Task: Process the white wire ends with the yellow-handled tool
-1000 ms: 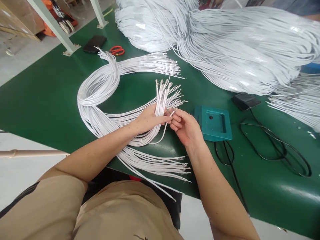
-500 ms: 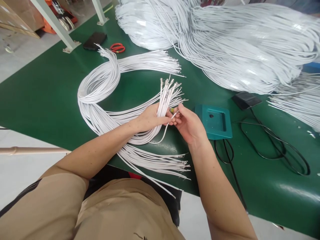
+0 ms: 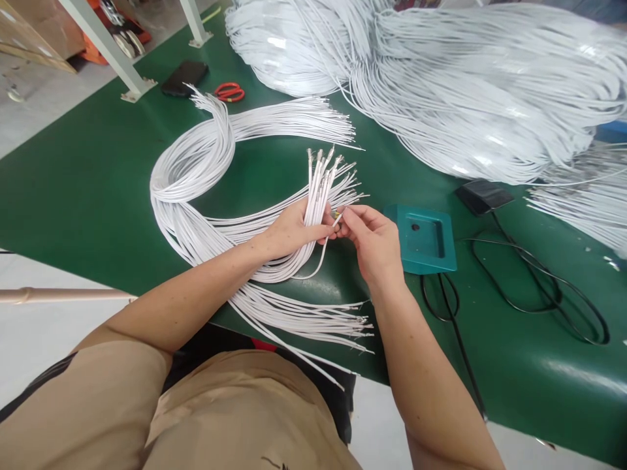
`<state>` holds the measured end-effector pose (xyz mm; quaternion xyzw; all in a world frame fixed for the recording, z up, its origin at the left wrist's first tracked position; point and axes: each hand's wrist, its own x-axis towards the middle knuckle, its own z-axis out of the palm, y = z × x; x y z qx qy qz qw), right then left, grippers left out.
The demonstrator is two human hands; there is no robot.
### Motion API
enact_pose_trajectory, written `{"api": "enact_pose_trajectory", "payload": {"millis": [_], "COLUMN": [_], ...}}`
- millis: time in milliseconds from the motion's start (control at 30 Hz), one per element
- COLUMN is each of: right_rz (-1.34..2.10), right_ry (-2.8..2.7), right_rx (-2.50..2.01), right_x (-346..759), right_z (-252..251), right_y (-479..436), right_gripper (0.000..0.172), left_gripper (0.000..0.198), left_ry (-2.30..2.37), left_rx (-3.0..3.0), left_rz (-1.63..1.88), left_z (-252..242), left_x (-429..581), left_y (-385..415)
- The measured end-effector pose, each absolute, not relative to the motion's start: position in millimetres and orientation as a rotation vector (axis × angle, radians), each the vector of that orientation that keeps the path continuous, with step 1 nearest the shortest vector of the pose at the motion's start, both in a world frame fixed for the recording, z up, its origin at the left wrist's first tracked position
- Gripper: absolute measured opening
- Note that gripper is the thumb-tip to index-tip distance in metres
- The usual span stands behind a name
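Observation:
A bunch of white cables [image 3: 318, 192] with bare, frayed ends pointing up is wrapped in my left hand [image 3: 294, 228]. My left thumb lies across the front of the bunch. One single white cable [image 3: 321, 261] bends away from the bunch, and its tip is pinched by my right hand [image 3: 375, 241] just beside my left fingers. Something small and yellow shows between the hands, too small to make out. Below and behind my left forearm, more loose white cables [image 3: 304, 320] curve over the green table [image 3: 88, 176].
A teal device [image 3: 426, 241] with a recessed top stands right of my right hand. Black cords [image 3: 543, 281] and a black pedal-like box [image 3: 484, 196] lie farther right. Big white cable coils [image 3: 480, 85] fill the back. Red-handled scissors [image 3: 229, 92] lie near a black case [image 3: 185, 78].
My right hand has turned over and its fingers have closed in on the tip of the single cable. The bunch in my left hand has shifted slightly left.

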<state>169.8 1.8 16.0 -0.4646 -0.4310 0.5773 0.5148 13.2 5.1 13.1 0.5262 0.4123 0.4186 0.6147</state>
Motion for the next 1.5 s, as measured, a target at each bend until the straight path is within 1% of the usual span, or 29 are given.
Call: {"api": "enact_pose_trajectory", "payload": {"millis": [100, 167, 300, 400, 500, 600, 667, 800, 867, 900, 967, 1067, 1133, 1333, 1500], "right_rz": [1.351, 1.333, 1.155, 1.072, 1.058, 1.005, 0.78, 0.094, -0.15, -0.219, -0.234, -0.099, -0.066, -0.166, -0.126], "right_ry": [-1.082, -1.128, -1.313, -1.385, -1.369, -1.55, -1.772, -2.252, -2.345, -2.353, -2.364, -2.423, -2.446, -2.464, -2.454], "right_rx": [-1.145, -1.183, -1.364, -1.455, -1.427, -1.386, -1.4, -1.434, -1.476, -1.506, -1.566, -1.614, -1.605, -1.552, -1.568], "right_x": [169, 170, 172, 174, 174, 173, 174, 178, 182, 185, 190, 196, 198, 196, 195], "right_z": [17, 17, 16, 17, 17, 15, 13, 14, 17, 18, 21, 23, 23, 18, 15], "right_y": [2, 2, 1, 0, 0, 0, 0, 2, 4, 6, 9, 13, 14, 16, 18], "right_gripper": [0.012, 0.009, 0.009, 0.012, 0.017, 0.018, 0.02, 0.032, 0.029, 0.026, 0.022, 0.016, 0.015, 0.012, 0.012], "left_gripper": [0.049, 0.058, 0.051, 0.051, 0.051, 0.051, 0.051, 0.05, 0.05, 0.05, 0.049, 0.051, 0.052, 0.051, 0.05], "left_ry": [0.911, 0.874, 0.884, 0.905, 0.89, 0.901, 0.902, 0.941, 0.987, 1.007, 1.042, 1.098, 1.126, 1.155, 1.188], "left_rx": [1.204, 1.208, 1.224, 1.238, 1.243, 1.198, 1.146, 1.087, 1.087, 1.092, 1.115, 1.145, 1.156, 1.192, 1.226], "left_rz": [0.935, 0.902, 0.869, 0.859, 0.849, 0.864, 0.862, 0.839, 0.845, 0.848, 0.838, 0.82, 0.818, 0.831, 0.843], "left_z": [13, 12, 12, 12, 12, 12, 12, 9, 8, 7, 7, 6, 6, 3, -1], "left_x": [13, 13, 11, 10, 9, 10, 10, 8, 7, 7, 7, 7, 7, 7, 7], "left_y": [5, 6, 7, 8, 8, 8, 9, 14, 16, 17, 18, 18, 19, 21, 22]}}
